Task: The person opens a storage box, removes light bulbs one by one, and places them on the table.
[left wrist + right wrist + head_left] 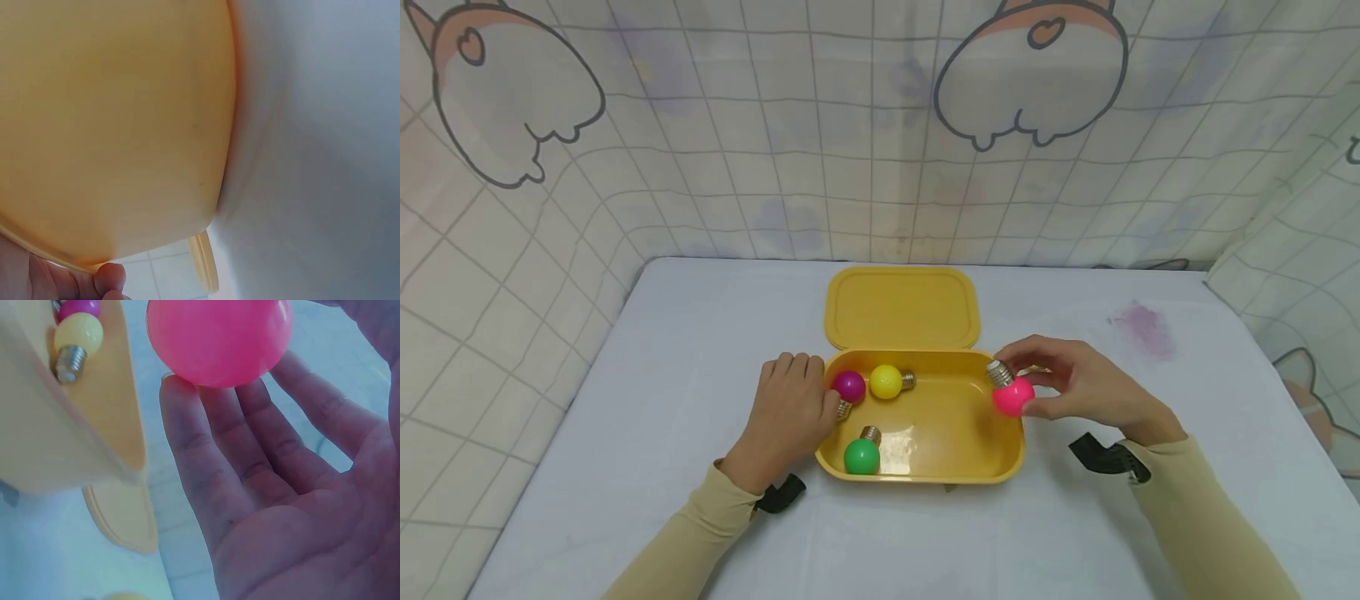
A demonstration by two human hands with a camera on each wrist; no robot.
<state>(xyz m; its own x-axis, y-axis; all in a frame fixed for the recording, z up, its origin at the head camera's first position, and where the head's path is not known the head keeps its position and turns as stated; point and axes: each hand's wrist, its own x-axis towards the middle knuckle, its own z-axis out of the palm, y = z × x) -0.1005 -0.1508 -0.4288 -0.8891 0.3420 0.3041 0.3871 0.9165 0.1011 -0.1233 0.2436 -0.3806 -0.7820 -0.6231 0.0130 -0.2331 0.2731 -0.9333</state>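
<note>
My right hand (1086,383) pinches a pink light bulb (1017,398) between thumb and fingers, over the right end of a yellow plastic box (955,417). The bulb's silver screw base points up and to the left. At the box's left end my left hand (793,408) grips the rim, with its fingertips (110,279) showing under the rim in the left wrist view. Inside the box lie a purple bulb (849,387) beside my left thumb, a yellow bulb (886,382) to its right, and a green bulb (862,457) near the front left corner.
A yellow lid (902,308) lies flat on the white table (715,325), just behind the box. Cloth with a grid pattern (865,167) hangs at the back and sides. A purplish stain (1142,329) marks the table at the back right.
</note>
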